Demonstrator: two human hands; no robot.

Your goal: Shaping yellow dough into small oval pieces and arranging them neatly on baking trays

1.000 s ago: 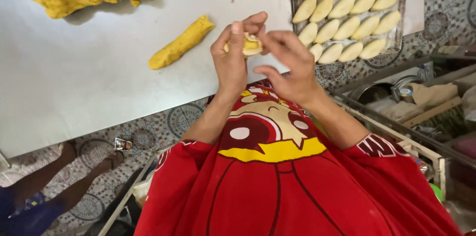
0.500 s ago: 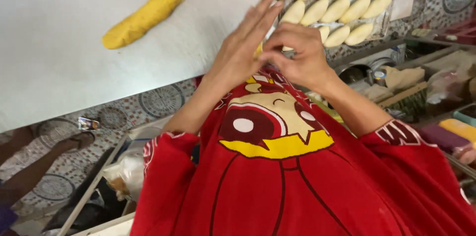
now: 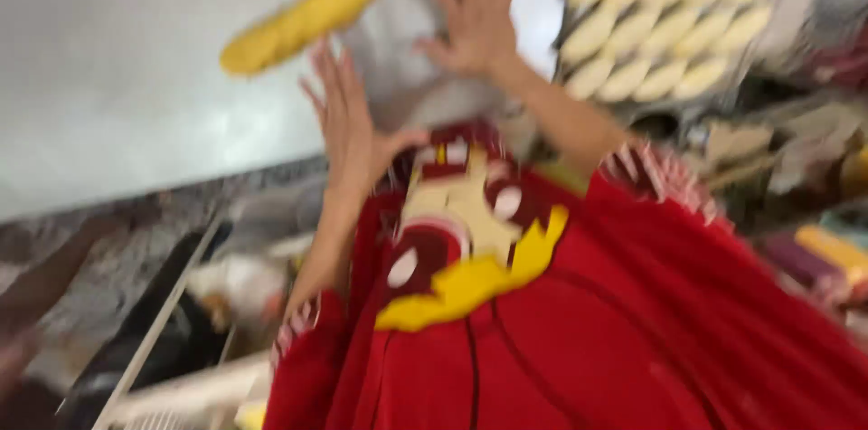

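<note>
The picture is blurred by motion. My left hand [image 3: 351,113] is raised with its fingers spread and nothing in it, just below a yellow dough log [image 3: 303,14] on the pale work surface [image 3: 117,77]. My right hand [image 3: 470,18] lies flat on the surface with spread fingers, to the right of the log and beside a tray [image 3: 570,28] of pale shaped dough pieces [image 3: 674,14]. The small dough piece seen earlier does not show. My red printed shirt [image 3: 561,303] fills the lower part of the view.
To the left and below the work surface is patterned floor [image 3: 145,222], with a white rack edge [image 3: 154,330]. Blurred boxes and coloured items crowd the right side [image 3: 814,177]. Someone's foot or limb shows at the far left [image 3: 45,276].
My hands, which pinched a small dough piece together, have come apart and opened. The right hand has moved onto the surface. The view has swung and blurred.
</note>
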